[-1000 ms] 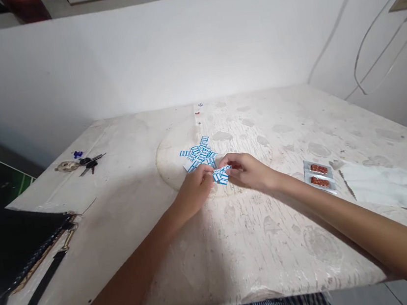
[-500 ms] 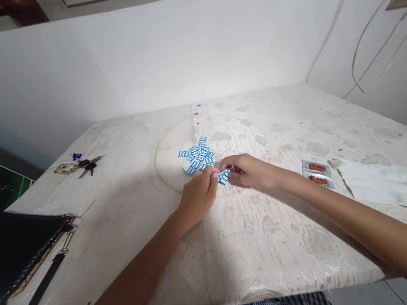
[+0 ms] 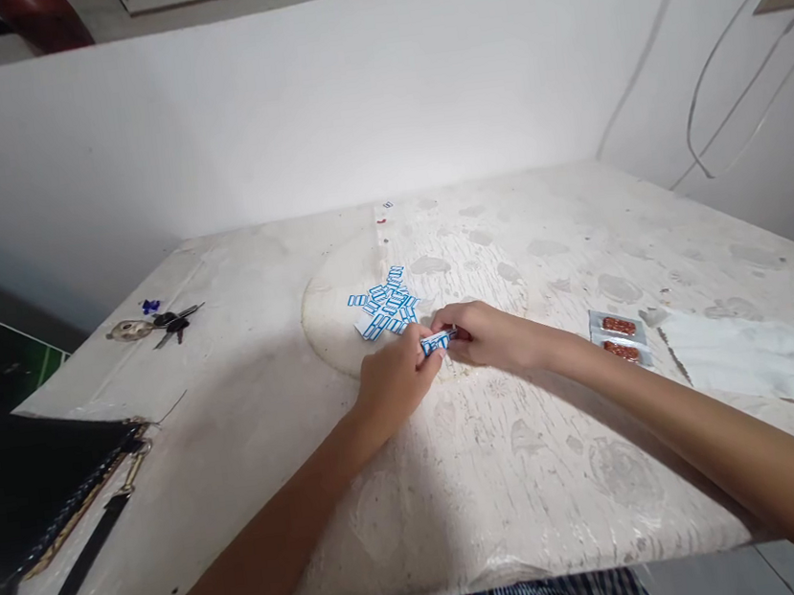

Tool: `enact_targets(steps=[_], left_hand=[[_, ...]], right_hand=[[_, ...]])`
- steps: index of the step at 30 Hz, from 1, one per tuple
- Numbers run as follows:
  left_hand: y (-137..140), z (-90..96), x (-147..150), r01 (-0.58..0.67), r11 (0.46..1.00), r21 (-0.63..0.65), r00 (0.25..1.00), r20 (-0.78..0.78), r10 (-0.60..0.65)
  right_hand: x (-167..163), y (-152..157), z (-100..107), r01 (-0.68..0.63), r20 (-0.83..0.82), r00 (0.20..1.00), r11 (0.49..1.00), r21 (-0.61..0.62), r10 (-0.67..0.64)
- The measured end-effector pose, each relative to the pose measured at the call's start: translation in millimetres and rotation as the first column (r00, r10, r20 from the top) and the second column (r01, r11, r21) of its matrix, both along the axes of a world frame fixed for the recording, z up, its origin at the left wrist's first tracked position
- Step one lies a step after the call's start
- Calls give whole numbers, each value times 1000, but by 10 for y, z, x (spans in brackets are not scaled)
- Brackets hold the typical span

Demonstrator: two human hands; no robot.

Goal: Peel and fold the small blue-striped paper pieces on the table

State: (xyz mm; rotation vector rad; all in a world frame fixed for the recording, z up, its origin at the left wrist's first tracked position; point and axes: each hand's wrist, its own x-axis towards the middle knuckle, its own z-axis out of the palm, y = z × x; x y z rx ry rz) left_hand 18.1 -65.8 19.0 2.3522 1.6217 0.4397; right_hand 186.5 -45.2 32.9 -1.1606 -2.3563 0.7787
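A small white piece of paper with blue-outlined boxes (image 3: pixel 435 342) is pinched in my left hand (image 3: pixel 398 367), between thumb and fingers. My right hand (image 3: pixel 482 330) meets the paper's right end with its fingers curled closed. Something small and dark shows between those fingers, too hidden to name. Just beyond my left hand lies a loose pile of similar blue-and-white paper pieces (image 3: pixel 384 305), overlapping each other on the table (image 3: pixel 520 475).
Keys on a ring (image 3: pixel 172 323) and a small blue item (image 3: pixel 150 307) lie at the left. A black bag with a strap (image 3: pixel 45 495) covers the near left corner. Red-tablet blister packs (image 3: pixel 619 326) and a white cloth (image 3: pixel 753 365) lie right. A wall (image 3: pixel 345 111) rises behind.
My left thumb and fingers have shifted slightly right along the paper, and the paper has turned flatter and closer to level. My right hand has hardly moved; the pile looks the same.
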Motion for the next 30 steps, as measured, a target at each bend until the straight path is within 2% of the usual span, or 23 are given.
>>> enact_targets(steps=[5,15,19,23,30], left_hand=[[7,-43,10,30,997,64,994,-105,-23],[12,-23,-44,58,997,41,998,-17,-57],[16,-42,-44,58,997,58,998,-20,-56],[3,-47,-33,58,996,74,998,-38,-55],[-6,-11,-22,33,998,46,998,-48,-31]], right_hand=[[18,-1,17,-14,-2,1000,1000,-25,14],[15,3,40,-30,36,999,999,22,29],[-35,-16,52,-36,79,996,996,82,30],[-68,-40,69,-30,112,994,995,91,20],[45,-27,177,-83,77,993,996,-9,84]])
